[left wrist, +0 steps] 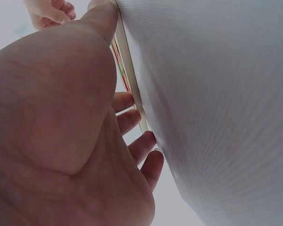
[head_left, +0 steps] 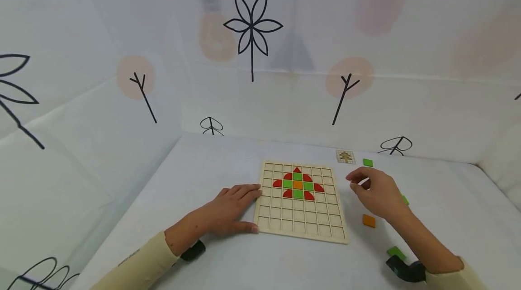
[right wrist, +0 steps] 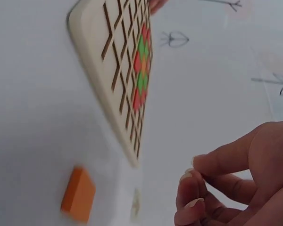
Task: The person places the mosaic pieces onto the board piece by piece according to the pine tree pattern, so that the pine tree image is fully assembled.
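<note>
A pale wooden grid board [head_left: 281, 215] lies flat, with red, green and orange tiles set as a stepped figure in its upper half. My left hand [head_left: 229, 208] rests at the board's left edge, fingertips on the rim and thumb near the lower corner. In the left wrist view, its fingers [left wrist: 144, 146] reach along the board's side. My right hand [head_left: 376, 190] is raised just right of the board, fingers loosely bent. Nothing shows between its fingertips in the right wrist view. Below it lies a loose orange tile [head_left: 368, 221], also seen as an orange block [right wrist: 79, 194].
A small card [head_left: 345, 157] with a printed grid figure lies behind the board. Beside it is a green tile [head_left: 367, 162]. Another green tile [head_left: 405, 200] is partly behind my right wrist, and a third green tile [head_left: 396, 253] lies nearer me.
</note>
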Demonstrator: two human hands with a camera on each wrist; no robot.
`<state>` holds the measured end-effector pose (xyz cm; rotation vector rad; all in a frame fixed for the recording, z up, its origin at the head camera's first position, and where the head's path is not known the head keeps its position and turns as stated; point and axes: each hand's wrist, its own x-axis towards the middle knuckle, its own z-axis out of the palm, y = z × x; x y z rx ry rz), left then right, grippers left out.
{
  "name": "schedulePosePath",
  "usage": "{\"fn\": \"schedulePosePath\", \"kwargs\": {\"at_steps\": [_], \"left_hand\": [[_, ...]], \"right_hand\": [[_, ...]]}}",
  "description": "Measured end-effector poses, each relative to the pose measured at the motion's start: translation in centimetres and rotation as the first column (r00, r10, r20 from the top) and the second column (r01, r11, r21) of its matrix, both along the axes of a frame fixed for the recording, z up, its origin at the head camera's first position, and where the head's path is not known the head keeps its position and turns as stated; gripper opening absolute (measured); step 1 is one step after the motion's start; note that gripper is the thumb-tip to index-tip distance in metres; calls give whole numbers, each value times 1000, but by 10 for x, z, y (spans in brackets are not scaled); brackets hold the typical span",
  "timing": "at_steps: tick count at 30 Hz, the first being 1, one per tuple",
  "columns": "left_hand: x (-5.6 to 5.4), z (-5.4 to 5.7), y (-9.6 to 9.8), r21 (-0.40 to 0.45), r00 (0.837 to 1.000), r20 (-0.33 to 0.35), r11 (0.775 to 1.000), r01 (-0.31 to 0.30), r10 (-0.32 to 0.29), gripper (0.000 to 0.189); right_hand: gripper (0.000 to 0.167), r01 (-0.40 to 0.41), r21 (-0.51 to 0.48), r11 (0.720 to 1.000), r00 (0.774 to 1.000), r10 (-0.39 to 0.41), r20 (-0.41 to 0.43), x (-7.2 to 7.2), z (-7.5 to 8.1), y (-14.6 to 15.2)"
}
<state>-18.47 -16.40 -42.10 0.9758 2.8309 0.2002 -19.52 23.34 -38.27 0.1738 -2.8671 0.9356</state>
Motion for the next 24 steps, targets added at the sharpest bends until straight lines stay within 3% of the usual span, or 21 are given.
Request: {"fn": "schedulePosePath", "kwargs": {"at_steps": [15, 20, 24], "left_hand": [[0, -1, 0, -1, 1000, -1, 1000, 3, -3, 94], [0, -2, 0, 0, 1000, 0, 1000, 2, -2, 94], [0, -2, -1, 0, 1000, -7, 1000, 9, -9, 94]], "right_hand": [[28, 161, 76, 984, 986, -163, 23, -26, -16, 83], [32, 182, 107, 977, 981, -188, 49, -32, -25, 97], [35, 160, 124, 979, 977, -175, 121, -37, -31, 107]]}}
